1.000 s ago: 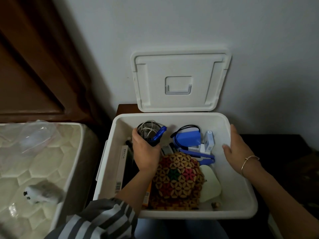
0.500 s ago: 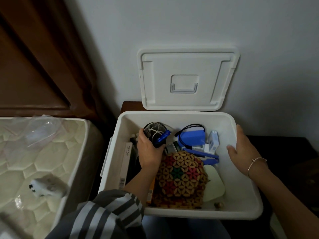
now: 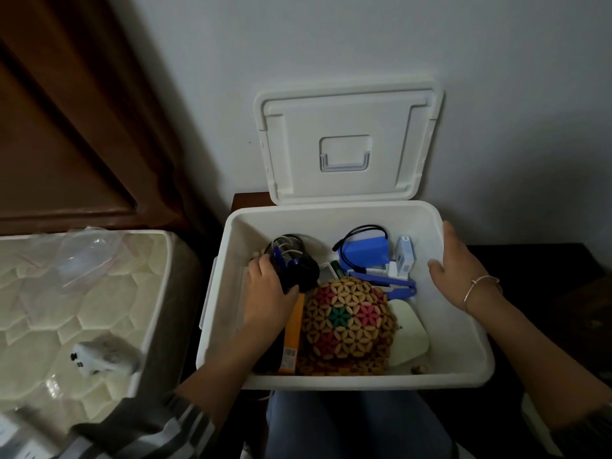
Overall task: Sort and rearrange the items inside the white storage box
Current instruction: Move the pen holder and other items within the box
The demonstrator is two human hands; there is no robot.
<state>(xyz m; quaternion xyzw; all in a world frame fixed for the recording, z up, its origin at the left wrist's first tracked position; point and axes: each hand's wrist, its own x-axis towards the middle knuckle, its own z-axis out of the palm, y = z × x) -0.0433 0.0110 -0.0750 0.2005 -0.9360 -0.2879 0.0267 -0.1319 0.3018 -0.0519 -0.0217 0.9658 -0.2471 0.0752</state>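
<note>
The white storage box (image 3: pixel 463 369) stands open in front of me, its lid (image 3: pixel 347 140) leaning upright against the wall behind it. My left hand (image 3: pixel 270 293) is inside at the back left and grips a dark round container (image 3: pixel 298 266) holding coiled cables and a blue piece. My right hand (image 3: pixel 458 266) rests on the box's right wall, fingers over the rim. A flower-patterned beaded bag (image 3: pixel 347 319) fills the middle. Behind it lie a blue pack with a black cable (image 3: pixel 364 251), a small white-blue box (image 3: pixel 404 255) and a blue flat tool (image 3: pixel 387 283). An orange box (image 3: pixel 291 339) stands beside the bag.
A pale green pad (image 3: pixel 407 336) lies at the bag's right. A quilted mattress (image 3: pixel 66 309) lies to the left, carrying a clear plastic bag (image 3: pixel 86 256) and a small white device (image 3: pixel 99 357). Dark wooden panelling (image 3: pixel 66 127) rises behind it. A dark surface (image 3: pixel 530 276) lies right of the box.
My left hand has tipped the dark container and shifted its grip lower on it. The camera has moved closer to the box. My right hand has stayed on the right wall.
</note>
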